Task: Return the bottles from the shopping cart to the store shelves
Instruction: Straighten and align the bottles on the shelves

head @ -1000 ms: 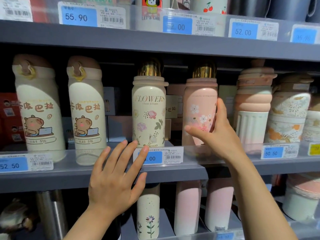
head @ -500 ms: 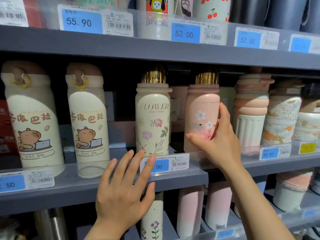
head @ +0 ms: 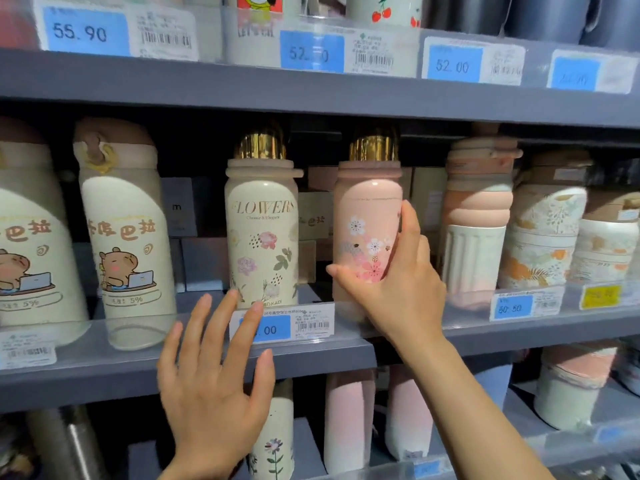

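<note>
On the middle shelf (head: 104, 379), our right hand (head: 405, 292) wraps the lower body of the pink gold-capped bottle (head: 367, 216), thumb across the front and fingers (head: 410, 230) curled round its right side. The bottle stands upright behind the clear shelf-edge strip (head: 467, 327), just beside the cream FLOWERS bottle (head: 261, 237) and near the ribbed pink-and-white bottle (head: 476, 216).

Our left hand (head: 211, 382) is spread flat, fingers straight, gripping nothing; its fingertips lie over the price tag (head: 304, 327) at the shelf edge.

Risks, as we judge them:
- Letting go while the base is not fully seated on the shelf may tip the tall bottle forward over the strip.
- Drawing the right hand out sideways may knock the ribbed bottle, since the gap looks narrow.
- Pressing with the left hand may dislodge the price tag.
</note>
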`<state>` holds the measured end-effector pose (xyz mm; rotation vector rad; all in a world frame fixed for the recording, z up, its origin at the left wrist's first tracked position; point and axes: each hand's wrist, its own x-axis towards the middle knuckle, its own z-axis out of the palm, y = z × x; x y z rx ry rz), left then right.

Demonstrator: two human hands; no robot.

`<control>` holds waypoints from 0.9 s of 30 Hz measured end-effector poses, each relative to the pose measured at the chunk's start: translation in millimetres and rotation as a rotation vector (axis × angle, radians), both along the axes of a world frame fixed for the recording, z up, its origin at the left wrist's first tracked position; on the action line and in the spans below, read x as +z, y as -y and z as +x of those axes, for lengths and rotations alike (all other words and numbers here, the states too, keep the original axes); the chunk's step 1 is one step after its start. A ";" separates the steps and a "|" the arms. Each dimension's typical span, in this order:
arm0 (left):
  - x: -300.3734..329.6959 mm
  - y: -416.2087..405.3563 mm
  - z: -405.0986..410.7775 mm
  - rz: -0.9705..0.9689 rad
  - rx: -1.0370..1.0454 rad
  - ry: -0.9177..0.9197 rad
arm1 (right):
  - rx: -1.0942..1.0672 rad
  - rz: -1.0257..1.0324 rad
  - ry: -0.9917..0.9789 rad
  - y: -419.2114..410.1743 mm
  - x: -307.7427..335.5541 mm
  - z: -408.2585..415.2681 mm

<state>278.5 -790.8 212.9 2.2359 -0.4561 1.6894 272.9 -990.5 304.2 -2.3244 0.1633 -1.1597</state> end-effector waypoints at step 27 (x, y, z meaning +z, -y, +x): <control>-3.7 163.5 8.4 0.055 0.185 0.198 | 0.279 0.047 0.145 167.8 4.3 5.8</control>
